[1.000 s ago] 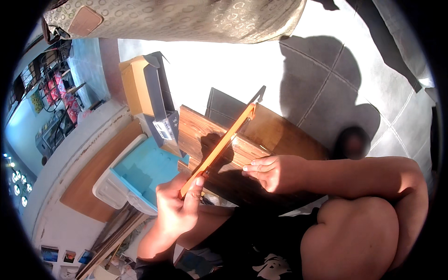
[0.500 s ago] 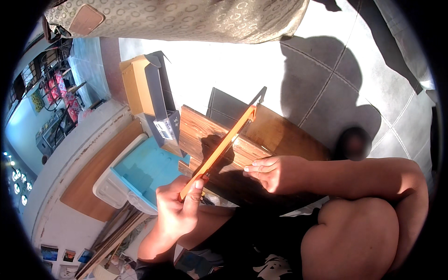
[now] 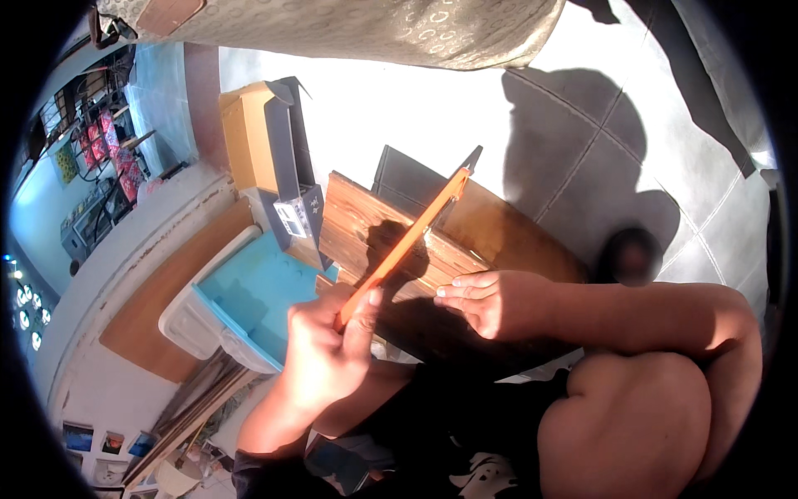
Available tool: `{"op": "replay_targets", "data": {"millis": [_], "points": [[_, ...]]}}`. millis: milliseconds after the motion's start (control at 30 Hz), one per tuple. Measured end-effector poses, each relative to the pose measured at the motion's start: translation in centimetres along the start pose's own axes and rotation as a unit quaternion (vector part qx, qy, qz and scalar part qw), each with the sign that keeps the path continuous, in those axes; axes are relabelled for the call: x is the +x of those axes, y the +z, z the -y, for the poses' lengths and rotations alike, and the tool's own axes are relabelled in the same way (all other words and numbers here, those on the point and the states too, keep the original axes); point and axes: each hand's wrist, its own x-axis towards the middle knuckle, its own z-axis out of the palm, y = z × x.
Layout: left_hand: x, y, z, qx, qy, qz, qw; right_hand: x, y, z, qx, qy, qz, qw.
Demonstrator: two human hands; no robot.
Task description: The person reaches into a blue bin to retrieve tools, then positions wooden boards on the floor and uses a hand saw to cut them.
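Note:
My left hand (image 3: 328, 345) is closed around the near end of a long, narrow orange bar-like tool (image 3: 407, 241). The tool slants away to the upper right and ends in a dark tip. Under it lies brown wooden planking (image 3: 353, 220), where the shadow of the tool and hand falls. Whether the tool touches the wood I cannot tell. To the right, my right hand (image 3: 478, 303) rests at the planking, its fingers bent and drawn together. Anything beneath those fingers is hidden.
Left of the planking stand an opened dark cardboard box (image 3: 287, 187) with a tan inside and a light blue plastic bin (image 3: 249, 291). A patterned beige fabric item (image 3: 374, 33) spans the far side. Grey floor tiles (image 3: 573, 158) carry a large shadow. Long wooden strips (image 3: 187, 416) lean lower left.
My left hand and the orange tool have moved a little forward and to the right. My right hand stays almost in place. The whole view has shifted slightly.

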Motion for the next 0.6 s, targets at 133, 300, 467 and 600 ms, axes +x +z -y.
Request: {"op": "replay_targets", "data": {"millis": [133, 300, 467, 600], "points": [[-0.9, -0.4, 0.9, 0.004, -0.030, -0.003, 1.000, 0.3, 0.0, -0.6, 0.028, -0.019, 0.007, 0.999], [-1.9, -1.0, 1.4, -0.051, -0.002, -0.031, 0.998, -0.2, 0.8, -0.3, 0.024, 0.002, -0.014, 1.000], [-1.7, -0.7, 2.2, -0.014, 0.024, -0.007, 1.000, -0.5, 1.0, 0.1, 0.020, 0.014, -0.005, 1.000], [-1.6, -0.5, 2.9, -0.020, 0.023, -0.010, 0.999, -0.4, 0.6, -0.3, 0.022, 0.004, 0.028, 0.999]]}}
